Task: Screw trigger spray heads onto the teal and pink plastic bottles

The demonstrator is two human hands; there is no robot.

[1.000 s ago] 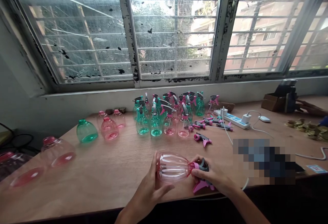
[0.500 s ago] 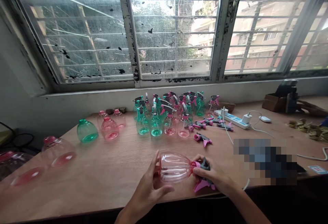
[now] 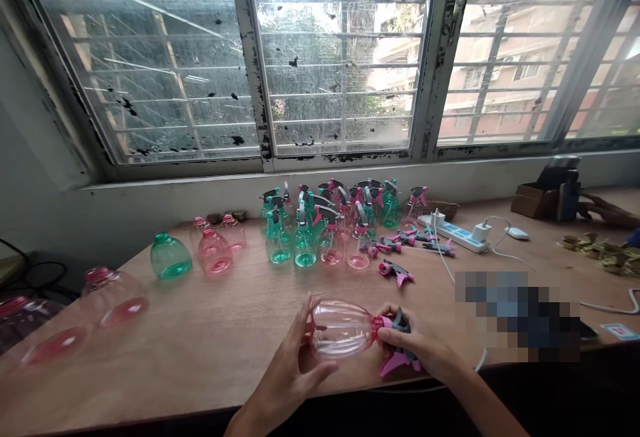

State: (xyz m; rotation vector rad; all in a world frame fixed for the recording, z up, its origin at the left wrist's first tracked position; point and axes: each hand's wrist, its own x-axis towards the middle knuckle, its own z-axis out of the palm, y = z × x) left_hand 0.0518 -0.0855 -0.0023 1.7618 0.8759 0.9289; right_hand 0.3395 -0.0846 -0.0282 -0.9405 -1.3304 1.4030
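Observation:
A clear pink spray bottle (image 3: 343,329) lies on its side in the air over the front of the table, base to the left. My left hand (image 3: 295,357) cups its base, fingers behind and thumb in front. At the neck, my right hand (image 3: 413,337) pinches the pink collar of the grey and pink trigger sprayer head (image 3: 397,360), its pink trigger pointing down toward me. The head sits on the bottle's mouth; whether it is tight, I cannot tell. A loose sprayer head (image 3: 397,272) rests on the table just beyond.
Green and pink bottles with sprayer heads (image 3: 305,243) stand grouped at the back. Bottles without heads, including a green one (image 3: 170,257), are at the left. More loose sprayer heads (image 3: 410,240) lie near a white power strip (image 3: 460,231) with cables. A blurred-out object (image 3: 520,313) lies right.
The bottle has turned slightly about its length between my hands. Both hands stay in nearly the same place, still holding it.

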